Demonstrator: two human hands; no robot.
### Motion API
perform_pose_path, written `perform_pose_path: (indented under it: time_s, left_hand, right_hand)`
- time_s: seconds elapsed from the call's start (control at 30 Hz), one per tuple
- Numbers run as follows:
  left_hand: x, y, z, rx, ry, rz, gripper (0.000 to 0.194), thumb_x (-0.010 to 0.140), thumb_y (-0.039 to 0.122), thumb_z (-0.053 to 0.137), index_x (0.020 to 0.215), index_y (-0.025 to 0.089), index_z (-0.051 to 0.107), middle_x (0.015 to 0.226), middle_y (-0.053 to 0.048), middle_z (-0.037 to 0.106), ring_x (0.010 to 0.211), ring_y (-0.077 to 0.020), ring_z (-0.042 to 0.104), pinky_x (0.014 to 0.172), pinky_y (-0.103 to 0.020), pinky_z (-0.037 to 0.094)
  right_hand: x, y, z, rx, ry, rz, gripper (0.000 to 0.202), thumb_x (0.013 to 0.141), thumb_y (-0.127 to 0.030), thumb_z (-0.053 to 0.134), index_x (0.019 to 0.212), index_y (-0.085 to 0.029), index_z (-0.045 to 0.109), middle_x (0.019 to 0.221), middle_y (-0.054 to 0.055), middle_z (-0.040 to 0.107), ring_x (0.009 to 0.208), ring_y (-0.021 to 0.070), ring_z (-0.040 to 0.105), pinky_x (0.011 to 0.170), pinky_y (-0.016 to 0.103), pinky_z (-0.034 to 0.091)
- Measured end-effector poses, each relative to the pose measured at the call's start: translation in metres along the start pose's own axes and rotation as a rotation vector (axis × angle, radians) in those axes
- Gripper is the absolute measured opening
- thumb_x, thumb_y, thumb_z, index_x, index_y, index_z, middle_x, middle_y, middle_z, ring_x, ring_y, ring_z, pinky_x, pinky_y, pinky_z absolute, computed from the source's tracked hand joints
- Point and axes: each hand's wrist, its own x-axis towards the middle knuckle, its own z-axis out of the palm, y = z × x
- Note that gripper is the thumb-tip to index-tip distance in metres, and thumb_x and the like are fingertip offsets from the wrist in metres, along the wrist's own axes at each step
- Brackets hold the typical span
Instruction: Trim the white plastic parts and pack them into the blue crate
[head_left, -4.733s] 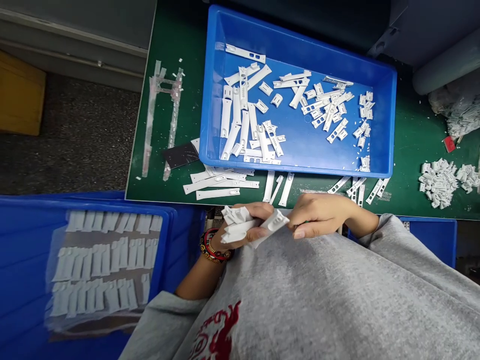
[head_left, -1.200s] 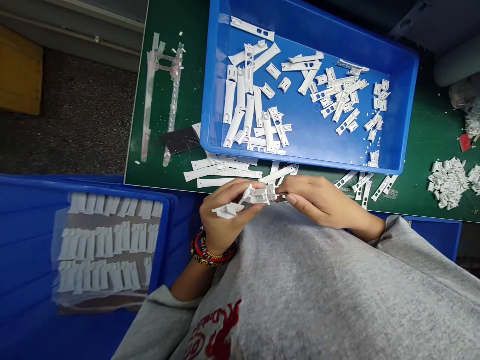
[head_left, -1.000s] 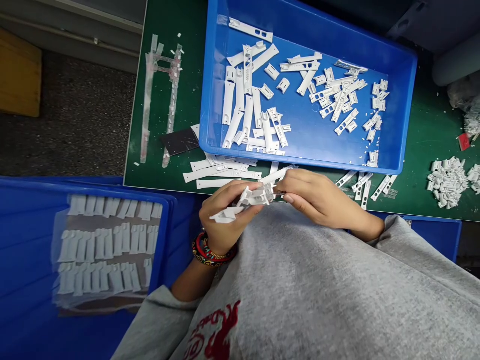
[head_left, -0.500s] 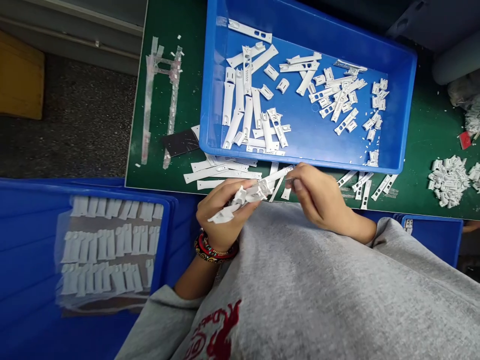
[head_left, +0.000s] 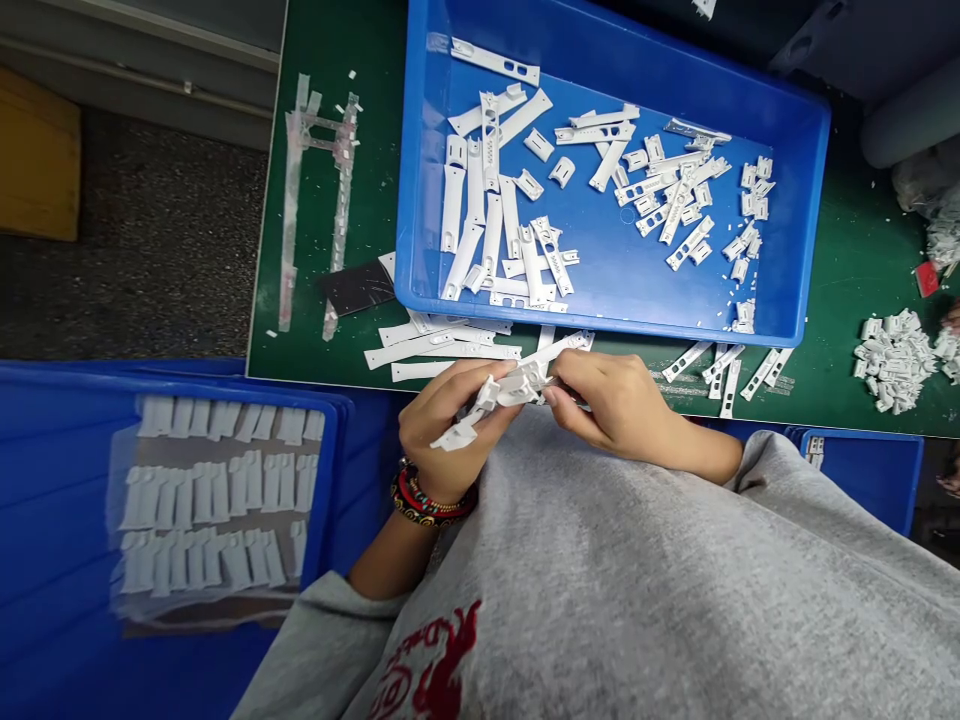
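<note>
My left hand (head_left: 448, 430), with a beaded bracelet at its wrist, is closed around several white plastic parts (head_left: 517, 383). These are slotted pieces, and one juts out below the thumb toward my wrist. My right hand (head_left: 611, 400) is pinched at the right end of those parts, thumb and forefinger together. Whatever lies between its fingertips is too small and too covered to name. Just beyond both hands, a long white strip (head_left: 559, 347) reaches toward the table edge; whether my left hand also grips it, I cannot tell.
A blue bin (head_left: 611, 318) with scattered white parts stands on the green table (head_left: 322, 358). White strips (head_left: 442, 345) lie before it. At right are a heap of small white parts (head_left: 894, 365) and another person's hand (head_left: 952, 318). A lower-left blue crate (head_left: 330, 480) holds rows of parts.
My right hand has moved left, from a little apart to the end of the white parts in my left hand. Another person's hand has come into view at the right edge.
</note>
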Motion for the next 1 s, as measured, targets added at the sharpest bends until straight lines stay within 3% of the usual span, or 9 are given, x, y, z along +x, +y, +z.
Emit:
perform_pose_path:
  time_s: [0.1, 0.17, 0.27, 0.4, 0.57, 0.7, 1.0]
  left_hand:
    - [0.002, 0.001, 0.001, -0.016, 0.020, 0.097, 0.014, 0.077, 0.028, 0.081, 0.090, 0.026, 0.074, 0.091, -0.002, 0.073, 0.077, -0.0177, 0.069, 0.072, -0.032, 0.058]
    - [0.004, 0.005, 0.000, -0.032, -0.004, 0.048, 0.014, 0.078, 0.029, 0.080, 0.091, 0.025, 0.076, 0.093, -0.002, 0.070, 0.076, -0.0158, 0.067, 0.071, -0.030, 0.057]
    - [0.009, 0.008, -0.004, -0.188, -0.163, -0.198, 0.018, 0.079, 0.038, 0.079, 0.083, 0.021, 0.074, 0.082, -0.003, 0.069, 0.073, -0.0169, 0.066, 0.070, -0.031, 0.056]
    - [0.014, 0.007, -0.005, -0.648, -0.429, -0.581, 0.038, 0.073, 0.053, 0.080, 0.076, 0.017, 0.067, 0.059, -0.002, 0.064, 0.053, -0.0170, 0.062, 0.054, -0.032, 0.054]
    - [0.017, 0.005, -0.003, -0.863, -0.592, -0.816, 0.049, 0.061, 0.058, 0.087, 0.074, 0.016, 0.065, 0.051, -0.001, 0.060, 0.040, -0.0141, 0.055, 0.036, -0.025, 0.042]
    - [0.019, 0.007, -0.002, -0.890, -0.654, -0.881, 0.051, 0.055, 0.056, 0.090, 0.071, 0.017, 0.063, 0.047, 0.001, 0.057, 0.036, -0.0143, 0.053, 0.034, -0.025, 0.041]
    - [0.018, 0.000, -0.004, -0.954, -0.762, -0.856, 0.047, 0.061, 0.052, 0.089, 0.072, 0.015, 0.062, 0.045, -0.001, 0.060, 0.034, -0.0139, 0.052, 0.032, -0.023, 0.039]
  right_hand:
    - [-0.001, 0.002, 0.000, 0.023, -0.010, -0.002, 0.036, 0.104, -0.036, 0.028, 0.080, -0.020, 0.050, 0.066, -0.001, 0.051, 0.057, 0.0118, 0.040, 0.053, 0.027, 0.022]
    - [-0.001, 0.004, -0.004, 0.084, -0.054, -0.006, 0.033, 0.104, -0.035, 0.031, 0.080, -0.020, 0.049, 0.068, -0.001, 0.052, 0.058, 0.0116, 0.042, 0.054, 0.026, 0.024]
    - [0.002, 0.008, -0.013, 0.225, -0.124, -0.005, 0.029, 0.102, -0.036, 0.035, 0.080, -0.021, 0.045, 0.069, -0.002, 0.050, 0.058, 0.0110, 0.042, 0.055, 0.025, 0.028]
    - [0.008, 0.015, -0.022, 0.366, -0.122, 0.001, 0.025, 0.101, -0.036, 0.038, 0.080, -0.022, 0.041, 0.067, -0.004, 0.045, 0.057, 0.0105, 0.038, 0.056, 0.024, 0.029]
    - [0.014, 0.017, -0.023, 0.446, -0.203, -0.065, 0.024, 0.101, -0.033, 0.040, 0.080, -0.023, 0.040, 0.066, -0.005, 0.040, 0.058, 0.0101, 0.038, 0.059, 0.023, 0.031]
    - [0.016, 0.016, -0.022, 0.461, -0.218, -0.088, 0.024, 0.102, -0.033, 0.039, 0.080, -0.022, 0.040, 0.069, -0.004, 0.043, 0.060, 0.0102, 0.040, 0.061, 0.023, 0.033]
    - [0.017, 0.016, -0.021, 0.460, -0.291, -0.121, 0.030, 0.104, -0.035, 0.035, 0.078, -0.022, 0.040, 0.067, -0.004, 0.043, 0.059, 0.0095, 0.040, 0.059, 0.023, 0.031]
